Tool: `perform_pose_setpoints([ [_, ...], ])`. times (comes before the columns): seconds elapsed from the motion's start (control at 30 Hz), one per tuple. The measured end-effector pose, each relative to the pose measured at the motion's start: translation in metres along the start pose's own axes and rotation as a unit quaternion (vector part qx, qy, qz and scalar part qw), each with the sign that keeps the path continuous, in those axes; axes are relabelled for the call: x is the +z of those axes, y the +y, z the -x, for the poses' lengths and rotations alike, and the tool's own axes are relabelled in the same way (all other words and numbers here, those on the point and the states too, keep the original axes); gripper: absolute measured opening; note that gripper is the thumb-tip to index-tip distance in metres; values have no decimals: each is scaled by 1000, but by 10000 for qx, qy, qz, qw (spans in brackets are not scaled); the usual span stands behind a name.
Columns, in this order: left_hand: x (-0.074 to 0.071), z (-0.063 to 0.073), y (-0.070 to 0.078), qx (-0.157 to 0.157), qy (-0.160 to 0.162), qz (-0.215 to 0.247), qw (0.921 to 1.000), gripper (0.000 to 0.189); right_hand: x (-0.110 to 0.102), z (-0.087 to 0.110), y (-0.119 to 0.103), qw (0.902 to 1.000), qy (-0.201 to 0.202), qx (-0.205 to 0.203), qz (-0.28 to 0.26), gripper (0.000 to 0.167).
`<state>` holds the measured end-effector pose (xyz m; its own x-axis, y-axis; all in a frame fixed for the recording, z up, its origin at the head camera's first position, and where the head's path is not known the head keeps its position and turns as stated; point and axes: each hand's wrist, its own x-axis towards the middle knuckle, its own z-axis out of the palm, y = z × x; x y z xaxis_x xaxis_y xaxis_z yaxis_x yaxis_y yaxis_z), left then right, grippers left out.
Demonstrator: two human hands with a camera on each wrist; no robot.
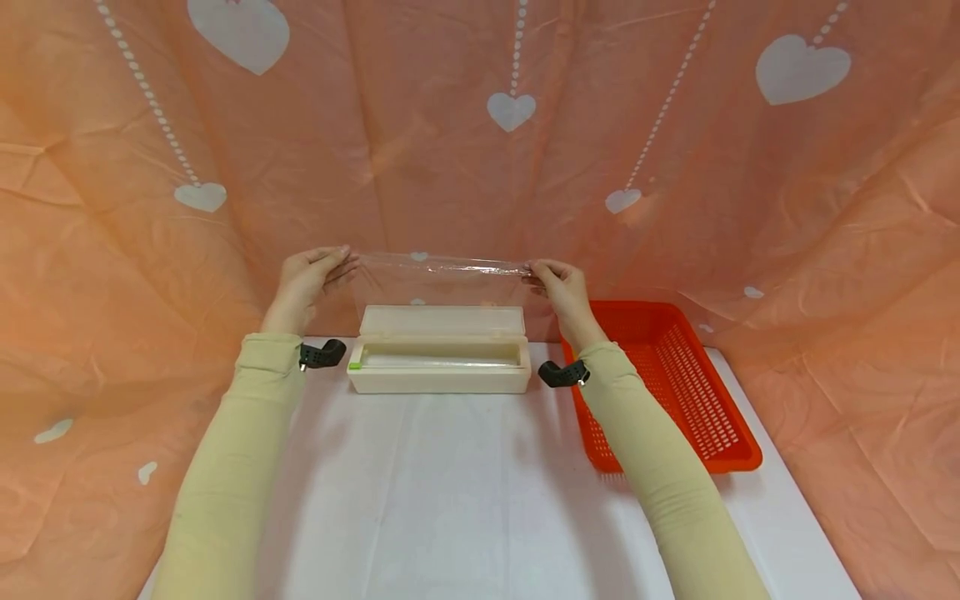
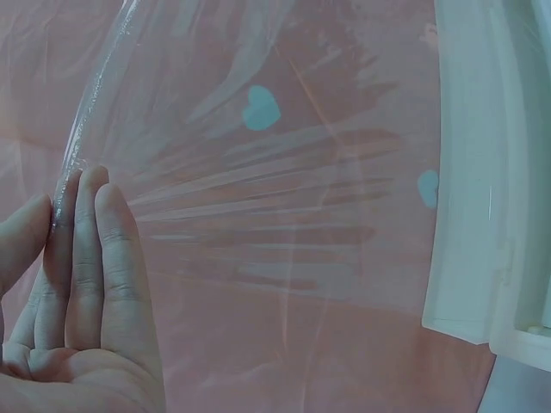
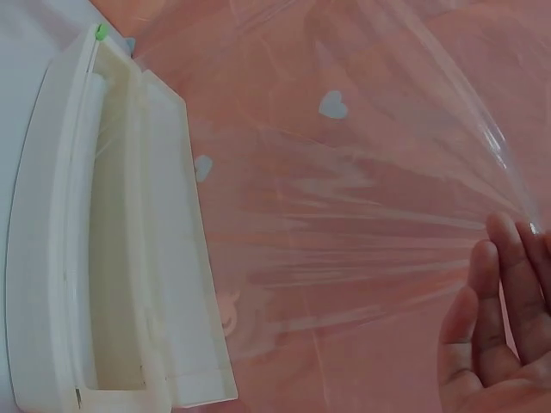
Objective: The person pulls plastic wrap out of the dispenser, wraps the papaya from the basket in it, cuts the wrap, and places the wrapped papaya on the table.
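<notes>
A thin sheet of clear cling film stretches between both hands, above and behind a white dispenser box. My left hand pinches one end of its edge between thumb and forefinger; the other fingers lie almost straight. At the opposite end, my right hand pinches the film, with its thumb outside the right wrist view. Creases fan out from each grip toward the box. The box's lid stands raised at the back, and a roll of film lies inside.
A red-orange plastic basket with slotted walls stands on the right, partly beneath the right forearm. White cloth covers the table. A pink curtain with pale hearts hangs behind. A small green piece sits at the box's left end.
</notes>
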<state>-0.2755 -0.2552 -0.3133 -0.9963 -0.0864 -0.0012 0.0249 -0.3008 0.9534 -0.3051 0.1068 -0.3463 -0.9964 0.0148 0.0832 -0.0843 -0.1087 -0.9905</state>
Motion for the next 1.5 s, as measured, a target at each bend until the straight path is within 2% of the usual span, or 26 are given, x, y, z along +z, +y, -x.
perform_pose_setpoints([
  [0.2,-2,6,2,-41,2,-25,10000,20,-1,3,-2,9999,-115,-59,-18,26],
  [0.37,-6,15,3,-151,56,-127,9998,23,1,12,-6,9998,-211,-19,-28,27],
  [0.5,-6,23,3,-215,92,-200,9995,20,0,23,-9,9996,-183,139,188,29],
  [0.67,-8,39,1,-176,-26,-112,9998,13,-2,42,-10,9992,-134,282,252,30],
  [0.87,-15,66,-2,33,-404,-191,9990,13,-6,72,-7,9992,-147,359,3,31],
  [1.03,-21,91,-7,100,-758,182,9969,13,-8,98,-4,9991,-153,327,223,31],
  [1.13,-26,107,-12,146,-918,228,9954,14,-9,112,0,9990,-114,242,371,30],
  [1.33,-34,142,-26,120,-1020,81,9947,16,-12,144,15,9995,-30,201,248,25],
  [1.5,-40,172,-46,-14,-1081,89,9941,20,-16,177,38,9995,170,249,-2,22],
])
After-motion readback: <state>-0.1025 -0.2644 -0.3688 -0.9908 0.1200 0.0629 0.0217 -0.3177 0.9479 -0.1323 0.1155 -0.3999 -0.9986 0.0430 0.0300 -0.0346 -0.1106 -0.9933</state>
